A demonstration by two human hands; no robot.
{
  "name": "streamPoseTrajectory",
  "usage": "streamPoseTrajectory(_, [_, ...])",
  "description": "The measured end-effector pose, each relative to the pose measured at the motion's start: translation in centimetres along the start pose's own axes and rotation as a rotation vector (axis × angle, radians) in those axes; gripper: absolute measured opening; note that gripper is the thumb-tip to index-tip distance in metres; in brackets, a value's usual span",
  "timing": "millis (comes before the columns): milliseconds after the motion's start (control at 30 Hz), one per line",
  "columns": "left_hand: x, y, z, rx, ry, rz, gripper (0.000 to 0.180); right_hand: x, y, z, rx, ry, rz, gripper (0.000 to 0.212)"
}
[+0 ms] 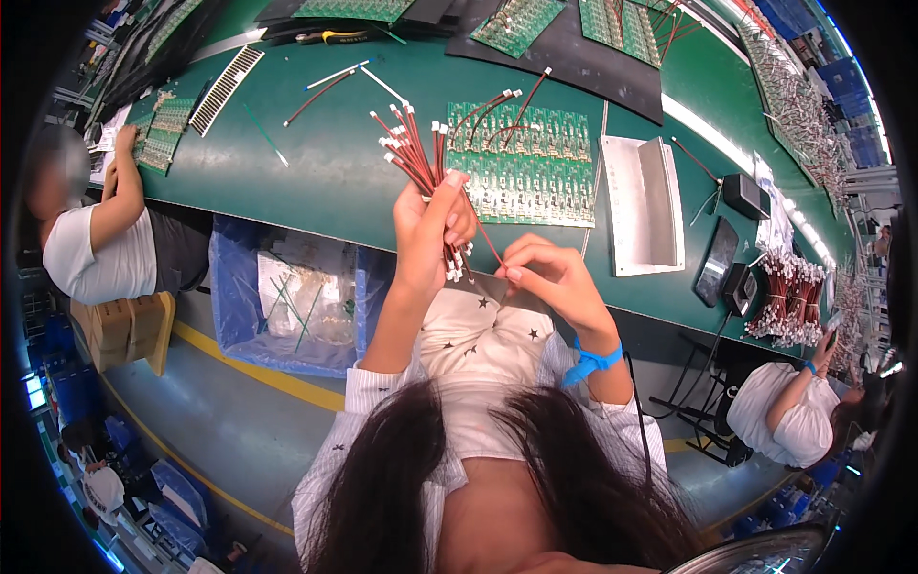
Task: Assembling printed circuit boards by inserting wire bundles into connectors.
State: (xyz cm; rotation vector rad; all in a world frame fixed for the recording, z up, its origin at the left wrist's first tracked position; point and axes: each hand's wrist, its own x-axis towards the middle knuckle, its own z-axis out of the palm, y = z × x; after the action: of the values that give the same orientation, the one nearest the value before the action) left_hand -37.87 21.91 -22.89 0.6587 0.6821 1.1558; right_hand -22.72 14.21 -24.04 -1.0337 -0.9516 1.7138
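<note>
Fanning out, dark-red wires point(417, 159) bear white connectors point(436, 126).

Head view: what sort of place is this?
Probably an electronics assembly workshop: a panel of green circuit boards lies on the green bench, the left hand holds a bundle of connector-tipped wires, and another person sits at the bench.

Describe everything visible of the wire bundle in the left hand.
The wire bundle is many thin dark-red and black leads with small white connectors at both ends. The left hand grips it around its middle; the upper ends fan out, leaning left, over the green bench, left of the circuit-board panel, and the lower ends hang below the fist. A red wire stretches from the fist to the right hand.
</note>
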Motion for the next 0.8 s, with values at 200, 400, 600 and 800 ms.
streamPoseTrajectory(200, [0.3,0.9,1.0,0.119,-0.032,-0.044,0.017,1.0,0.7,0.2,-0.044,-0.05,0.054,0.008])
streamPoseTrajectory(400, [0.9,1.2,-0.2,0.039,-0.076,-0.052,0.022,0.9,-1.2,0.2,0.081,0.002,0.155,0.01])
streamPoseTrajectory(600, [0.8,0.2,-3.1,0.053,0.018,-0.072,0.023,3.9,-1.8,-3.0,-0.259,0.292,-0.258,0.012])
streamPoseTrajectory(800, [0.2,-2.0,-3.7,-0.007,0.045,-0.163,0.023,10.1,-2.5,-5.6,-0.879,0.528,-0.52,0.006])
